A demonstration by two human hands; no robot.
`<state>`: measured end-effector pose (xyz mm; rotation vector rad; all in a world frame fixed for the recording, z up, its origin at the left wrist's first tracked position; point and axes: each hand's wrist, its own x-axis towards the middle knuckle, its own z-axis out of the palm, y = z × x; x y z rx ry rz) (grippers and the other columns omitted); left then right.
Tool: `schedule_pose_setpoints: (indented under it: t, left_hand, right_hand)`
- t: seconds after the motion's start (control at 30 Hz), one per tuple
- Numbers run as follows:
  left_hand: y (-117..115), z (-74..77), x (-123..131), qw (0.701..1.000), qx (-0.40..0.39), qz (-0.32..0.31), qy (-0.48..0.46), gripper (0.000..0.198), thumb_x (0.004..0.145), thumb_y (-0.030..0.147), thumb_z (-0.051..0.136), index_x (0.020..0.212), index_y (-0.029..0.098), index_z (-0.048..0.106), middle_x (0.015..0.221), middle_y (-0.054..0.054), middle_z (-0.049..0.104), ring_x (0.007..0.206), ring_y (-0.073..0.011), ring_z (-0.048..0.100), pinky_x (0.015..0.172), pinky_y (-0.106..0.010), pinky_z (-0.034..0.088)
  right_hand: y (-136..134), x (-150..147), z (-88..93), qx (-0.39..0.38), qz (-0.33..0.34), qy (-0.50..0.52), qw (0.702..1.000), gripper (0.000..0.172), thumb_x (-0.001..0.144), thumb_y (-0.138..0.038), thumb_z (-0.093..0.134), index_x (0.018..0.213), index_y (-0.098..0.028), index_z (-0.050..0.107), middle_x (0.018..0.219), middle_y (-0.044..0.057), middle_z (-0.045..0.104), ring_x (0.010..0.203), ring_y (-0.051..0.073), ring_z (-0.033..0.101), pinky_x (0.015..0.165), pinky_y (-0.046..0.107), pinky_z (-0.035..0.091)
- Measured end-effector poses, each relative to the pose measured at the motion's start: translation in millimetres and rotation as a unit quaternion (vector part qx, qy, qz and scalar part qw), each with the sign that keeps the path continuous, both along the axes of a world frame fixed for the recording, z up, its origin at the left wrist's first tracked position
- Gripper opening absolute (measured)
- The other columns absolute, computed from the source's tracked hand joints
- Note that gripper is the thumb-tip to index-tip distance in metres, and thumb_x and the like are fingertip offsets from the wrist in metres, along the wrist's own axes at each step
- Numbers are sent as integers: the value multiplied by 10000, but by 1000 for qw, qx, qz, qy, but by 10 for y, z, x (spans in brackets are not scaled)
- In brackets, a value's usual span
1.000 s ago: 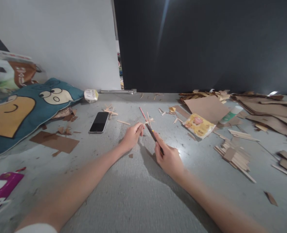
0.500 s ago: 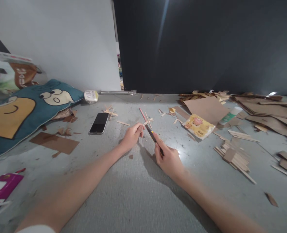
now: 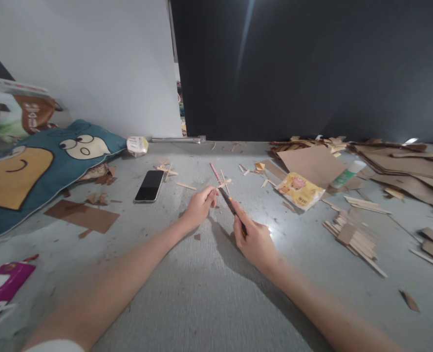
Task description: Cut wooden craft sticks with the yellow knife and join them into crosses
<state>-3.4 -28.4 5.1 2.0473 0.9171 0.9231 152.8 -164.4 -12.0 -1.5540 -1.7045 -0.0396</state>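
Observation:
Near the middle of the grey table, my right hand [image 3: 255, 239] is wrapped round a dark utility knife [image 3: 228, 201], its tip pointing forward and left. My left hand [image 3: 201, 208] is pinched closed just left of the knife tip, on something small and pale that I cannot make out clearly. Right beyond the fingertips lie several thin wooden sticks [image 3: 224, 182] and a red-and-white patterned stick [image 3: 214, 172]. A loose wooden stick [image 3: 186, 186] rests on the table beyond my left hand.
On the left are a black phone [image 3: 149, 186], a teal cushion [image 3: 66, 166] and brown card [image 3: 82, 215]. To the right lie a yellow packet [image 3: 300, 191], a glue stick [image 3: 348, 174], cardboard [image 3: 403, 171] and piled wooden sticks [image 3: 356, 239]. A dark panel [image 3: 304, 68] stands behind.
The small pale piece at my left fingertips has shifted slightly by the knife tip. Both hands have stayed almost where they were.

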Motion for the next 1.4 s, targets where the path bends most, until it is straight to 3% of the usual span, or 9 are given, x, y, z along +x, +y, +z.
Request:
schedule_pose_setpoints:
  t: [0.13, 0.23, 0.4, 0.47, 0.57, 0.7, 0.8, 1.0, 1.4]
  left_hand:
    - [-35, -12, -19, 998, 42, 17, 38, 445, 1089, 510, 316, 894, 215, 586, 669, 5, 566, 632, -167, 547, 656, -278, 406]
    - [-62, -32, -30, 995, 63, 33, 70, 406, 1097, 467, 319, 930, 222, 596, 688, 5, 558, 642, -172, 548, 645, -285, 378]
    - [-58, -58, -22, 994, 68, 49, 69, 389, 1102, 452, 326, 1013, 221, 626, 690, 11, 558, 664, -177, 565, 671, -286, 394]
    - [-46, -67, -18, 995, 59, 58, 58, 401, 1102, 457, 326, 1020, 216, 635, 688, 8, 569, 657, -174, 566, 669, -283, 409]
    - [-43, -85, -27, 994, 73, 69, 37, 420, 1103, 465, 325, 1059, 208, 654, 715, -5, 600, 663, -168, 580, 705, -285, 454]
    - [-75, -114, -67, 980, 188, 67, -18, 449, 1107, 476, 315, 1113, 205, 672, 844, -61, 671, 807, -192, 641, 838, -325, 507]
    - [-103, -113, -95, 962, 265, 47, -41, 433, 1117, 417, 304, 1160, 201, 677, 891, -84, 700, 866, -205, 658, 862, -351, 527]
    - [-146, -66, -107, 937, 347, 0, -35, 348, 1109, 267, 356, 1241, 183, 668, 918, -91, 735, 872, -202, 676, 849, -360, 557]
    - [-177, -43, -40, 899, 435, 41, -22, 280, 1072, 152, 450, 1267, 147, 652, 820, -38, 730, 736, -153, 704, 745, -278, 574]
  right_hand:
    - [7, -1, 45, -53, 25, 95, 994, 529, 1038, -345, 401, 1484, -138, 597, 558, -16, 598, 388, 109, 467, 463, 205, 358]
    - [30, 6, 74, -94, 53, 226, 968, 535, 1036, -421, 432, 1461, -158, 624, 550, -33, 558, 393, 110, 392, 439, 218, 356]
    - [82, 52, 104, -141, 123, 506, 842, 661, 1008, -541, 491, 1489, -95, 576, 465, -128, 286, 366, 108, 240, 374, 229, 266]
    - [87, 74, 117, -136, 132, 551, 813, 678, 992, -549, 520, 1499, -100, 562, 477, -140, 251, 371, 101, 222, 376, 224, 249]
    - [64, 94, 120, -107, 99, 518, 843, 640, 999, -549, 516, 1473, -126, 591, 476, -126, 303, 383, 97, 262, 392, 217, 245]
    - [-2, 112, 81, -64, 62, 398, 913, 547, 1031, -498, 492, 1443, -163, 620, 503, -105, 357, 423, 102, 314, 428, 224, 269]
    - [-51, 131, 55, -51, 72, 322, 942, 497, 1049, -452, 479, 1448, -190, 617, 532, -95, 382, 451, 107, 342, 455, 234, 289]
    - [-87, 149, 49, -53, 80, 287, 953, 485, 1063, -430, 453, 1454, -189, 606, 540, -94, 368, 450, 106, 318, 448, 236, 275]
    - [-50, 154, 46, -62, 78, 280, 955, 461, 1056, -441, 463, 1412, -205, 638, 543, -83, 389, 438, 110, 345, 431, 236, 283]
